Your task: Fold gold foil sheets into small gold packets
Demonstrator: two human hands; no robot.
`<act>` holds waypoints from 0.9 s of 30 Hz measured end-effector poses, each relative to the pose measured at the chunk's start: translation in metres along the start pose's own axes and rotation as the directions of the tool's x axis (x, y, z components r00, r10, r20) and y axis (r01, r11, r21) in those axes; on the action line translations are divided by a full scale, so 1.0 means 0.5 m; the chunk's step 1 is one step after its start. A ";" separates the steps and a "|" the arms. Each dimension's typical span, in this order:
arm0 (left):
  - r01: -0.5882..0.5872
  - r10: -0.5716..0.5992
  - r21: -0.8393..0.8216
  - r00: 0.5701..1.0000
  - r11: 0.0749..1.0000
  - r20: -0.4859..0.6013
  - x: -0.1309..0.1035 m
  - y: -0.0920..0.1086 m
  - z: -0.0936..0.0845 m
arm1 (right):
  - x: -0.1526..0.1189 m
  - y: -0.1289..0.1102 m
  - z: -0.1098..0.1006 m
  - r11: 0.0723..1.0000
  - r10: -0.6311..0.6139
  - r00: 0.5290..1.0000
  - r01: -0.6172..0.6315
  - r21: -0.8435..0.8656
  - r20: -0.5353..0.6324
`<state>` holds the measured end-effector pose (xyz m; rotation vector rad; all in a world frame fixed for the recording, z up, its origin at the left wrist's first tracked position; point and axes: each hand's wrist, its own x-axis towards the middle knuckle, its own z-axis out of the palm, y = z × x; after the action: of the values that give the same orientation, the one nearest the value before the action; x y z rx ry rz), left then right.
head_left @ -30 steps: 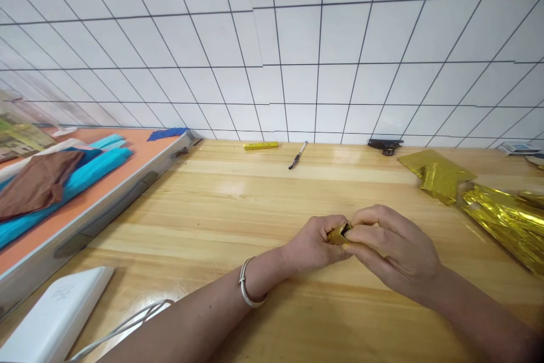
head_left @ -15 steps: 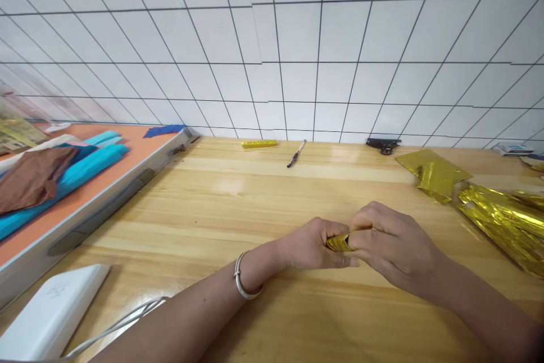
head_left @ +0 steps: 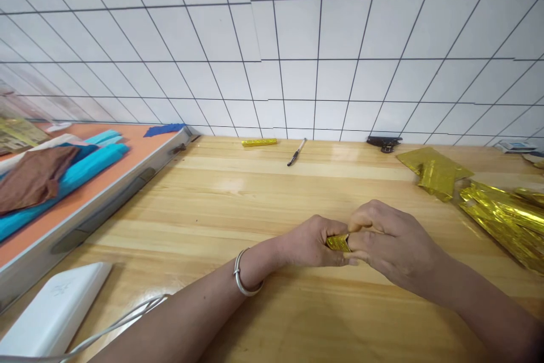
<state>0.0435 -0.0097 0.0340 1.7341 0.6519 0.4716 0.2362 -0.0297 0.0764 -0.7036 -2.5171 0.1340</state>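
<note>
A small gold foil tube (head_left: 338, 243) is gripped between the thumb and fingers of my left hand (head_left: 314, 241), which wears a silver bangle. Its right end looks open. At that end, the curled fingers of my right hand (head_left: 391, 241) press closely together, with one fingertip at or inside the opening. Those fingers partly hide the tube's end. Both hands are just over the wooden tabletop (head_left: 238, 204).
A gold foil stick (head_left: 259, 142), a pen (head_left: 296, 152) and a black clip (head_left: 383, 143) lie near the tiled wall. Gold foil sheets (head_left: 505, 210) sit at right. At left are an orange-topped box (head_left: 140, 145) with rolled paper, a white device (head_left: 55, 309) and a cable (head_left: 114, 326).
Both hands stay in nearly the same place around the gold foil tube. The right fingers have shifted slightly at its open end.
</note>
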 end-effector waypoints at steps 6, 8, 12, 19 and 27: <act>-0.013 0.013 -0.035 1.000 0.999 0.012 -0.004 0.001 -0.010 | 0.006 0.007 0.000 0.985 0.013 0.999 -0.005 0.175 -0.046; -0.011 0.012 -0.006 1.000 1.000 0.024 -0.005 0.003 -0.011 | 0.008 0.005 0.002 0.985 0.028 0.999 -0.023 0.169 -0.029; -0.007 0.006 0.070 1.000 0.998 0.006 -0.006 0.006 -0.009 | 0.007 0.002 0.010 0.991 0.009 0.999 -0.014 0.135 0.037; -0.026 0.029 0.166 0.999 0.986 -0.015 -0.005 -0.004 -0.008 | 0.003 0.005 0.022 0.992 -0.028 0.998 0.021 0.125 0.053; -0.085 0.110 0.236 0.989 0.968 -0.096 0.003 -0.015 -0.021 | 0.004 0.025 0.013 0.951 0.144 0.989 -0.132 0.281 -0.023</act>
<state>0.0366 0.0004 0.0294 1.9782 0.7241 0.5802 0.2371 -0.0175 0.0690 -0.7549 -2.3420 0.5073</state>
